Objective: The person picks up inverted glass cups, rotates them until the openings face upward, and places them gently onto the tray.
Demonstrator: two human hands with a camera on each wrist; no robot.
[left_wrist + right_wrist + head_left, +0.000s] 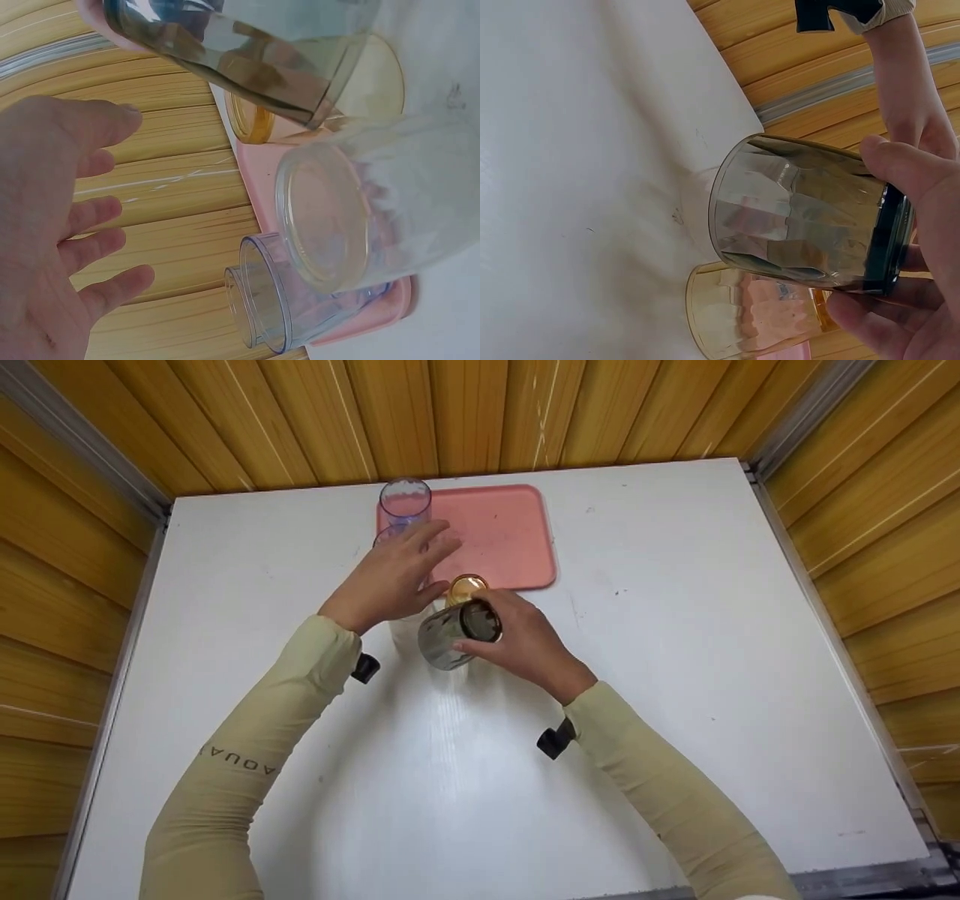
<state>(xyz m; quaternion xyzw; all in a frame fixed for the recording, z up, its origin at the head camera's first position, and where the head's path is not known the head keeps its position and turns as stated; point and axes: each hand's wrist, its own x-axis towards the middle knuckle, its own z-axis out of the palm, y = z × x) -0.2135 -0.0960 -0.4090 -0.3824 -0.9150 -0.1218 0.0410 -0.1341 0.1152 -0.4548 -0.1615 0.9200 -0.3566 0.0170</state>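
Note:
My right hand (529,641) grips a smoky grey glass (802,214) around its thick base. The glass is tilted, its wide mouth turned down toward the table. My left hand (397,574) holds nothing; its fingers are spread and loosely bent in the left wrist view. Below it stands a clear glass (322,217), bottom up and mostly hidden by the hand in the head view. An amber glass (466,587), also bottom up, stands just beyond the grey one. Two blue-rimmed clear glasses, the farther one (406,499) taller in view, stand beyond my left hand at the tray's left side.
A pink tray (495,536) lies near the back edge of the white table (675,660). Wood-look panels (465,416) wall in the back and both sides. Metal rails (825,409) run along the corners.

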